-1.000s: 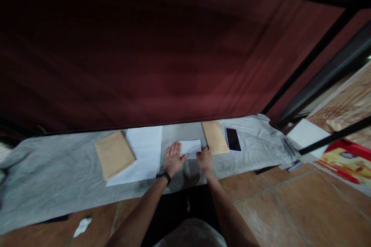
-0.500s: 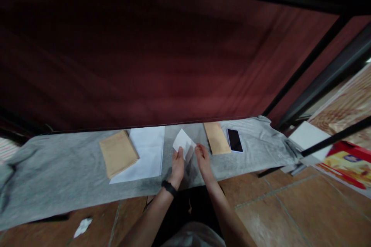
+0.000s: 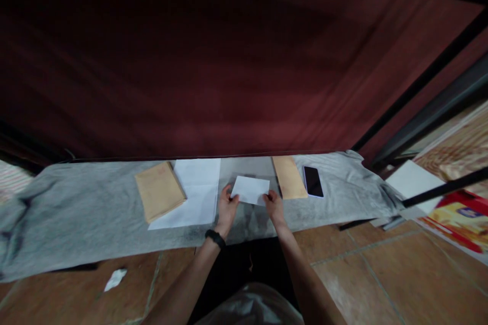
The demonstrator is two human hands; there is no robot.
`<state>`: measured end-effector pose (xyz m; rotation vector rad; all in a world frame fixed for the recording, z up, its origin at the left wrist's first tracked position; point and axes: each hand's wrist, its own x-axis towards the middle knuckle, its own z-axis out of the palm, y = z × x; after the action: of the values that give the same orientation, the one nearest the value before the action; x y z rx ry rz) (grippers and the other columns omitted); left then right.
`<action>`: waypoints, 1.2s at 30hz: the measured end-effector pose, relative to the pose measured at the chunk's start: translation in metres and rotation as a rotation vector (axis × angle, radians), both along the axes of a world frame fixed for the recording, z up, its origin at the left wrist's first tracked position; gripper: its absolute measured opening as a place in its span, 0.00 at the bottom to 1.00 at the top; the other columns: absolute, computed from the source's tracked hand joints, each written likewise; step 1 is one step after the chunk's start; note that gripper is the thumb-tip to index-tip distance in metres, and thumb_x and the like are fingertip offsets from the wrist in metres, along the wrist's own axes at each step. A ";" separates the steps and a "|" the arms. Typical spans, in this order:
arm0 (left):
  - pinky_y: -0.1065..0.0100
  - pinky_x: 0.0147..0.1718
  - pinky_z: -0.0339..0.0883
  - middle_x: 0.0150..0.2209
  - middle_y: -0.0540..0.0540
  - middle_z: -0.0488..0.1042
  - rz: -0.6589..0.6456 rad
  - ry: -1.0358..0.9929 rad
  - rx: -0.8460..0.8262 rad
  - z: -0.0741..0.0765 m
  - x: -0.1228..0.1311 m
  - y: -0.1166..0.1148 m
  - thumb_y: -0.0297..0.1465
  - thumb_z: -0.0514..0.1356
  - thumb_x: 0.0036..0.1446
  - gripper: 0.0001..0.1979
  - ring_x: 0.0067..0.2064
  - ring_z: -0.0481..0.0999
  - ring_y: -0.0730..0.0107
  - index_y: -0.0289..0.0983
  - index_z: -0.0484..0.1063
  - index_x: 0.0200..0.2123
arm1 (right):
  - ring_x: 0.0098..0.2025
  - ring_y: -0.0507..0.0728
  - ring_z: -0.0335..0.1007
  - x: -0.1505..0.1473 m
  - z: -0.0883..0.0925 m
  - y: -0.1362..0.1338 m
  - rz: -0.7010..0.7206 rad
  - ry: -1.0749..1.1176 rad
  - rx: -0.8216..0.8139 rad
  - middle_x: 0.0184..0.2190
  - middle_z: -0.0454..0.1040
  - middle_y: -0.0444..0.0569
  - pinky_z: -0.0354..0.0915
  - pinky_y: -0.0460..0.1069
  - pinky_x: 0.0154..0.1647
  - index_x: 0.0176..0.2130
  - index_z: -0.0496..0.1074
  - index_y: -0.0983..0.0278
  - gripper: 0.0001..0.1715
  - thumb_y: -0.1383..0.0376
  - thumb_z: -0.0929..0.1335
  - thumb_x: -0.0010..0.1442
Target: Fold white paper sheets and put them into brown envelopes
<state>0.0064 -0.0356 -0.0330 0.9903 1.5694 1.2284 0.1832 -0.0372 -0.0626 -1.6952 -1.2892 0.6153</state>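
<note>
A white folded paper (image 3: 250, 189) is held level between both hands over the grey cloth. My left hand (image 3: 227, 208) grips its left end between thumb and fingers; a black band is on that wrist. At the right end, my right hand (image 3: 274, 206) pinches the paper's lower corner. Large white sheets (image 3: 200, 188) lie to the left, partly under a stack of brown envelopes (image 3: 160, 191). One brown envelope (image 3: 290, 177) rests just right of my right hand, with a dark-screened phone (image 3: 313, 182) beside it.
The long grey cloth-covered surface (image 3: 95, 208) runs along a dark red hanging sheet (image 3: 221, 86). Black poles stand at the right, near a white box (image 3: 414, 180) and a red and yellow package (image 3: 463, 216). A crumpled white scrap (image 3: 115, 280) lies on the tiled floor.
The folded paper has turned from a tilted position to lie level and wide. My hands have moved apart to its two ends. The view has shifted slightly.
</note>
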 end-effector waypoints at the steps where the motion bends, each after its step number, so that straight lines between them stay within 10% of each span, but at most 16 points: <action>1: 0.64 0.38 0.74 0.37 0.45 0.80 -0.043 0.126 0.001 0.001 -0.003 0.001 0.27 0.61 0.57 0.27 0.36 0.80 0.64 0.35 0.64 0.61 | 0.27 0.56 0.71 0.001 0.001 0.001 0.005 -0.017 -0.006 0.25 0.75 0.47 0.67 0.48 0.30 0.34 0.73 0.63 0.15 0.56 0.63 0.60; 11: 0.50 0.60 0.60 0.62 0.34 0.67 -0.341 1.132 0.047 0.007 -0.002 -0.011 0.29 0.51 0.65 0.23 0.63 0.66 0.48 0.36 0.65 0.62 | 0.38 0.61 0.77 -0.006 0.002 -0.009 0.066 -0.291 -0.138 0.39 0.80 0.56 0.67 0.51 0.39 0.55 0.68 0.67 0.22 0.62 0.60 0.66; 15: 0.47 0.68 0.43 0.71 0.39 0.52 -0.574 1.160 0.264 0.003 0.006 -0.012 0.27 0.49 0.65 0.25 0.73 0.45 0.52 0.37 0.62 0.65 | 0.42 0.63 0.77 -0.008 0.004 -0.009 0.088 -0.430 -0.161 0.46 0.78 0.62 0.67 0.53 0.42 0.59 0.66 0.69 0.24 0.63 0.58 0.68; 19: 0.47 0.69 0.40 0.71 0.40 0.52 -0.782 1.189 0.473 -0.010 0.016 -0.017 0.37 0.48 0.69 0.25 0.73 0.45 0.57 0.38 0.60 0.66 | 0.45 0.62 0.77 -0.006 0.007 -0.005 0.114 -0.510 -0.174 0.46 0.78 0.60 0.67 0.51 0.43 0.59 0.65 0.67 0.22 0.64 0.58 0.69; 27: 0.47 0.69 0.40 0.72 0.37 0.50 -0.805 1.304 0.526 -0.025 0.016 -0.019 0.43 0.46 0.69 0.30 0.72 0.48 0.56 0.36 0.53 0.69 | 0.54 0.65 0.71 -0.006 0.003 -0.005 0.070 -0.628 -0.058 0.52 0.73 0.65 0.66 0.57 0.51 0.60 0.64 0.70 0.24 0.63 0.58 0.70; 36: 0.45 0.69 0.41 0.69 0.32 0.56 -0.869 1.326 0.528 -0.019 0.019 -0.019 0.35 0.48 0.68 0.29 0.71 0.53 0.54 0.30 0.55 0.68 | 0.70 0.60 0.50 -0.012 -0.017 -0.025 0.404 -0.718 0.069 0.68 0.59 0.58 0.48 0.60 0.69 0.69 0.55 0.67 0.32 0.56 0.51 0.74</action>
<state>0.0253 -0.0541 -0.0517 2.8096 1.2846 0.2319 0.1714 -0.0624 -0.0799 -1.6660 -2.1652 0.1649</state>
